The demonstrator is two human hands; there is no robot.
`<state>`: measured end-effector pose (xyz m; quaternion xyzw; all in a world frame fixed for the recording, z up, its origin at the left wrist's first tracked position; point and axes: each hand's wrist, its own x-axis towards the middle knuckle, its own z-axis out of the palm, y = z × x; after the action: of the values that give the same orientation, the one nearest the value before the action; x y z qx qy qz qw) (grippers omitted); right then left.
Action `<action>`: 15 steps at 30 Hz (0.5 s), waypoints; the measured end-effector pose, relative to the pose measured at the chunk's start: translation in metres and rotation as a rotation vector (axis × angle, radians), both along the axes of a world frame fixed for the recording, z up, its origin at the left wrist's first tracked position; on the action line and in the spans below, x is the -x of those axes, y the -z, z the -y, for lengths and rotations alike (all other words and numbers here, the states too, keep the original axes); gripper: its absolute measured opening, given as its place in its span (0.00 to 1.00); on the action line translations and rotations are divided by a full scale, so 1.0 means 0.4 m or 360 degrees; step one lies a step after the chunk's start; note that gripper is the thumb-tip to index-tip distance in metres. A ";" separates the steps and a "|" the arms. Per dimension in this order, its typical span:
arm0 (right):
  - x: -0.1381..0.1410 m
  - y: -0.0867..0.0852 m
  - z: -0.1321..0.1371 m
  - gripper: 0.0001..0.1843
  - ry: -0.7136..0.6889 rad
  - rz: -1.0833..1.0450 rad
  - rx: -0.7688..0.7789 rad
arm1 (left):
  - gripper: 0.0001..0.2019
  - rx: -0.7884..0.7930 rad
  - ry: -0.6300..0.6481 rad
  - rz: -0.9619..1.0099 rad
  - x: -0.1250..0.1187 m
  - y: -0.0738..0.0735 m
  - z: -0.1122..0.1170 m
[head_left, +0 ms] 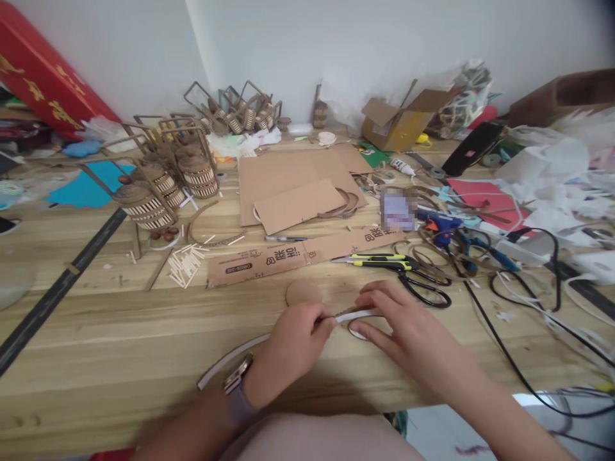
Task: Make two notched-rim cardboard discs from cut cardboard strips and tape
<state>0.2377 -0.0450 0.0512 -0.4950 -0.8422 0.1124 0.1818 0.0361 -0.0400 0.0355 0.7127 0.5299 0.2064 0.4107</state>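
Observation:
A long, narrow cardboard strip [235, 354] with a pale face curves across the table's front. My left hand [300, 336], wearing a watch, pinches it between thumb and fingertips. From there the strip runs into my right hand [398, 320], whose bent fingers and thumb hold it near its right end. A small pale curved edge shows under my right thumb; I cannot tell whether it belongs to the same strip. Just beyond my left hand a round cardboard disc [303, 292] lies flat.
Behind lie a printed cardboard piece [259, 261], a yellow-black cutter [379, 259], black-handled scissors [425, 291] and a blue glue gun [442, 230]. Cables [494, 346] trail at right. Small woven baskets [148, 205] stand at left near thin sticks [185, 266]. Cardboard sheets [283, 169] lie farther back.

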 end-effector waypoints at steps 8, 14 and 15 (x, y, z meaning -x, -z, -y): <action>0.049 0.032 0.065 0.09 0.0240 -0.0161 -0.0091 | 0.09 -0.0159 -0.0147 0.0070 -0.023 0.045 0.023; 0.045 0.010 0.061 0.06 0.0026 -0.0278 0.0006 | 0.07 -0.0450 0.0149 0.0231 0.002 0.022 0.028; 0.041 0.002 0.061 0.06 -0.0017 -0.0285 0.0038 | 0.07 -0.0468 0.0246 0.0256 0.010 0.015 0.026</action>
<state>0.2213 -0.0695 0.0502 -0.4807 -0.8237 0.1671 0.2499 0.0320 -0.0503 0.0296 0.7849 0.4031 0.3058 0.3578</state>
